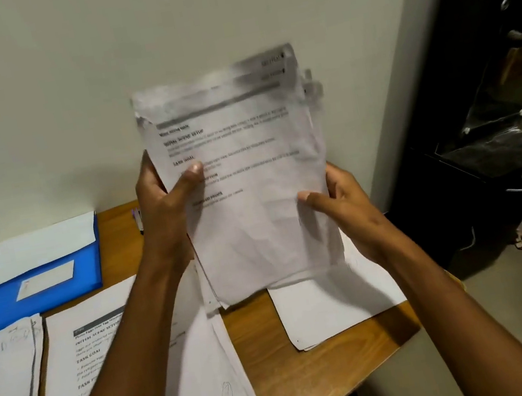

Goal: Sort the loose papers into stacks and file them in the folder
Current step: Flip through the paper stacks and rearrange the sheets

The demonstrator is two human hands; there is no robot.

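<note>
Head: both hands (left (165,213), right (347,207)) hold paper sheaf (250,182).

Dim, flat indoor light; held papers (243,180) motion-blurred (top edge worst), right side falls into darkness

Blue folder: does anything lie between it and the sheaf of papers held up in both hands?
Nothing visible. The blue folder lies at the table's far left, with only bare wood between it and the held sheaf. The left hand and right hand grip the sheaf's sides.
</note>
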